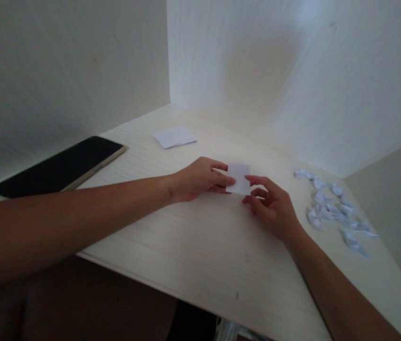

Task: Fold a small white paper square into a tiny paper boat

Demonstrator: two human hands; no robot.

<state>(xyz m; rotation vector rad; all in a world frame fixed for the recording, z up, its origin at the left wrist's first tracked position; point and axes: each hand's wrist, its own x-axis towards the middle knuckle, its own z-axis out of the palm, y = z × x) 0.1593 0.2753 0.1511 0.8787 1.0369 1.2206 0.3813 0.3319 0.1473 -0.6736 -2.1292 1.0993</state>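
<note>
A small white square of paper (239, 179) is held up just above the tabletop, in the middle of the view. My left hand (204, 179) grips its left side, thumb on the front face and fingers behind. At the paper's right edge is my right hand (269, 201), its fingers curved and apart. The index fingertip meets or nearly meets the edge, and the thumb sits by the lower right corner. Whether those fingertips press on the paper cannot be made out.
Several small folded white paper pieces (328, 208) lie scattered at the right of the white table (186, 246). A stack of white paper sheets (175, 137) lies at the back. On the left rests a black-screened tablet or phone (61, 166). Walls (200, 57) enclose the table's far sides.
</note>
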